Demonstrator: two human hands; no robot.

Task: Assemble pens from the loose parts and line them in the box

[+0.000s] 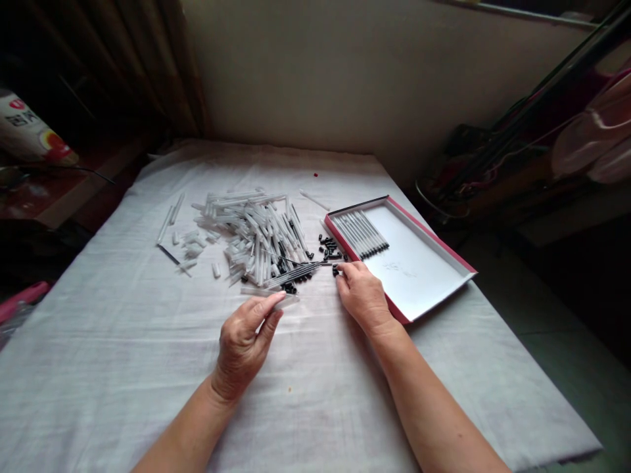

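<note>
Bare forearms point(424, 387) reach in over the cloth-covered counter point(315, 420). On the left hand point(249, 341), thumb and index finger are pinched together on a clear tube point(290, 302), just on the near side of the main pile. The right hand point(362, 295) reaches down beside the near-left wall of a shallow red-and-white tray point(428, 269), its fingers at a small black cap point(336, 270); whether they are closed on it I cannot tell.

Clear barrels point(261, 230) lie heaped beyond the left hand, with thin dark refills point(296, 274) fanned out on the near right of the heap. More black caps point(329, 247) are scattered between heap and tray. Inside the tray, assembled pens point(362, 233) lie side by side in its left part, black ends toward the person. Translucent caps point(192, 244) sit left of the heap.
</note>
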